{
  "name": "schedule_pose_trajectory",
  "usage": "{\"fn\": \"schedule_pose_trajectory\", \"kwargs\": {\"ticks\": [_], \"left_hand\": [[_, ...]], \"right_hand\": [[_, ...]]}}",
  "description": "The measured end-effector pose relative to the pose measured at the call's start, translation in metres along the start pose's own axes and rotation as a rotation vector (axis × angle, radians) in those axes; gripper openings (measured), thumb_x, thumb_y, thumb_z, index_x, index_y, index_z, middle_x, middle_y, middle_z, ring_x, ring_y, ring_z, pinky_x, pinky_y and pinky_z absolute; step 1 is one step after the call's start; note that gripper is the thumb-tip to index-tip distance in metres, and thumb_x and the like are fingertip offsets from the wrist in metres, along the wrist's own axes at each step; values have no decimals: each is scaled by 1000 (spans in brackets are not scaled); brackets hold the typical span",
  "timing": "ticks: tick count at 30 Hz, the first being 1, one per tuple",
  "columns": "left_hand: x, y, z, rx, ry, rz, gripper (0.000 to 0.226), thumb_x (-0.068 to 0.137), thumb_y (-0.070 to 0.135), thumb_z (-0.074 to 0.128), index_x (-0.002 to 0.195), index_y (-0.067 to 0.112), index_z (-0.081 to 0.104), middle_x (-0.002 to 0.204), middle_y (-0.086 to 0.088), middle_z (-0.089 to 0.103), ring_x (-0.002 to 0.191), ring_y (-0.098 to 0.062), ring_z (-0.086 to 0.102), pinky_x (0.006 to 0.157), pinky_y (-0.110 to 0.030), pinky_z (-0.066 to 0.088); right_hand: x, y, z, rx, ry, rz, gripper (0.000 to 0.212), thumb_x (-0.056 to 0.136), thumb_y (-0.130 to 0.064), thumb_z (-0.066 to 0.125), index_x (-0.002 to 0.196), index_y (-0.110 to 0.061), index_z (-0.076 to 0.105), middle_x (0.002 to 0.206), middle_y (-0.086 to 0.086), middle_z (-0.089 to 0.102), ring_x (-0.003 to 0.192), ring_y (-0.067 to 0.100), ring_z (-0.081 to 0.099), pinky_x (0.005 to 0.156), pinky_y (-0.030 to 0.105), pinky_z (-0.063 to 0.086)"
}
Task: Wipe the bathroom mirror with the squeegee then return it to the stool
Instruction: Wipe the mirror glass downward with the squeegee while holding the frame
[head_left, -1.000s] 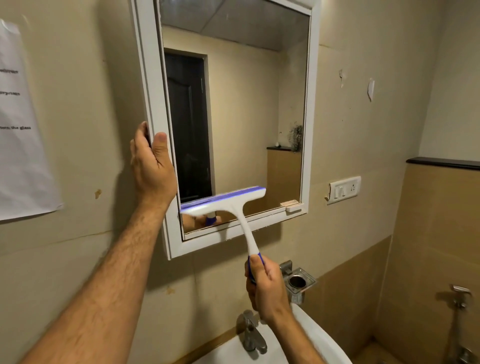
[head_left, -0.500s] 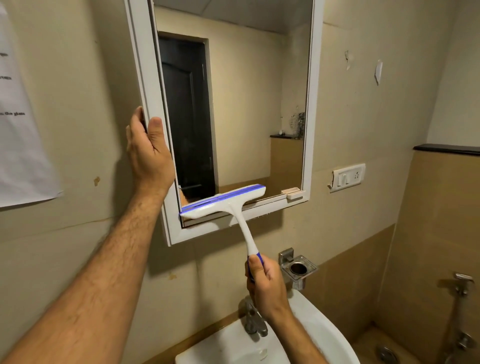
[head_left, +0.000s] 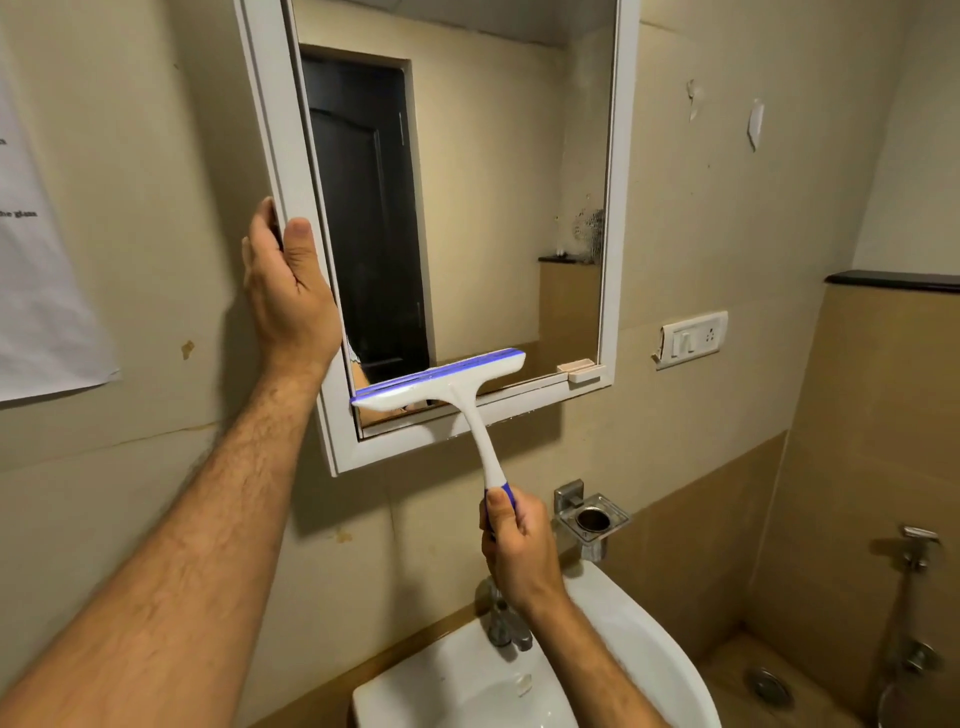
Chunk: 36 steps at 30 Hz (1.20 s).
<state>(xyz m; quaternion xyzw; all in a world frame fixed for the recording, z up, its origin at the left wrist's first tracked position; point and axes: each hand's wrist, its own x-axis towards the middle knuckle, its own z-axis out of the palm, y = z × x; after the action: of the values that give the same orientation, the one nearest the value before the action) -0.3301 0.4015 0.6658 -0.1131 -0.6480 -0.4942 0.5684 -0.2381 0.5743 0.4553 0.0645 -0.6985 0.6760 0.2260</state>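
Note:
A white-framed mirror (head_left: 613, 218) hangs on the beige wall and reflects a dark door. My left hand (head_left: 288, 296) grips the frame's left edge, thumb on the front, fingers behind it. A white squeegee (head_left: 441, 382) with a blue rubber blade lies across the lower left of the glass, just above the bottom frame. Its handle slopes down to my right hand (head_left: 519, 551), which holds the blue grip end. The stool is out of view.
A white basin (head_left: 644, 649) with a metal tap (head_left: 501, 621) sits below my right hand. A steel holder (head_left: 589, 522) and a switch plate (head_left: 693, 338) are on the wall to the right. A paper sheet (head_left: 36, 280) hangs at left. A hand shower (head_left: 917, 551) is at far right.
The squeegee has slid down the glass to just above the bottom frame. My view tilted down, showing more of the basin. My left hand stays on the frame.

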Motion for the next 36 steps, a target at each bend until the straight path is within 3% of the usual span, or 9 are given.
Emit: {"fn": "schedule_pose_trajectory", "kwargs": {"ticks": [3,9,12,18,24,30,32,34,36], "left_hand": [[1,-1,-1,-6,1,3,51,104,36,34,141,3,45,136,-9,54,125,-16,51,95,-2,30],[-3,4,-3,8,-19,1,47,106,31,35,142,3,42,137,-10,53,118,-3,44,85,10,24],[-2,2,-4,20,-12,11,47,105,33,35,141,3,44,136,-11,54,122,-15,50,85,9,25],[-3,6,-4,24,-24,-9,45,106,29,36,142,2,43,136,-12,54,117,-7,46,81,11,23],[-4,7,-3,28,-39,-32,46,106,31,35,143,4,43,137,-11,53,118,-7,46,79,12,24],[1,-1,-6,-40,-106,-58,46,105,39,35,143,15,42,137,-2,55,122,-12,51,87,-1,33],[3,1,-6,-106,-134,-104,43,105,37,36,143,17,40,132,4,55,113,-5,52,81,4,33],[9,8,-5,-136,-152,-121,41,105,32,37,144,16,38,128,7,54,107,-1,51,75,7,31],[21,20,-5,-128,-167,-92,48,105,32,39,149,18,30,137,7,50,118,-6,49,81,5,31]], "right_hand": [[-1,-10,2,23,0,10,39,88,-54,45,65,-23,49,49,-6,36,43,12,30,44,26,26],[6,-32,10,96,-44,25,37,99,-43,41,74,-16,48,50,-4,38,40,9,30,39,21,28],[-1,-17,8,79,-44,19,39,92,-49,43,71,-16,48,48,-6,37,40,8,30,39,21,27],[3,-19,-4,53,-49,14,45,85,-60,45,69,-17,50,49,-4,35,42,13,29,42,24,25],[19,-43,4,58,-72,-55,36,100,-41,41,76,-15,50,53,-2,38,42,9,30,39,22,28],[-7,-3,-5,55,-78,62,39,87,-54,48,67,-21,51,50,-7,38,44,11,32,43,26,27],[-2,-14,-11,74,-63,56,41,83,-57,49,62,-22,50,47,-6,35,40,12,29,42,24,23],[15,-37,-19,151,-27,45,40,89,-50,49,62,-21,48,46,-4,33,37,11,26,39,21,20],[37,-61,-27,171,9,-10,40,99,-40,45,66,-17,45,48,0,32,38,11,25,38,21,19]]}}
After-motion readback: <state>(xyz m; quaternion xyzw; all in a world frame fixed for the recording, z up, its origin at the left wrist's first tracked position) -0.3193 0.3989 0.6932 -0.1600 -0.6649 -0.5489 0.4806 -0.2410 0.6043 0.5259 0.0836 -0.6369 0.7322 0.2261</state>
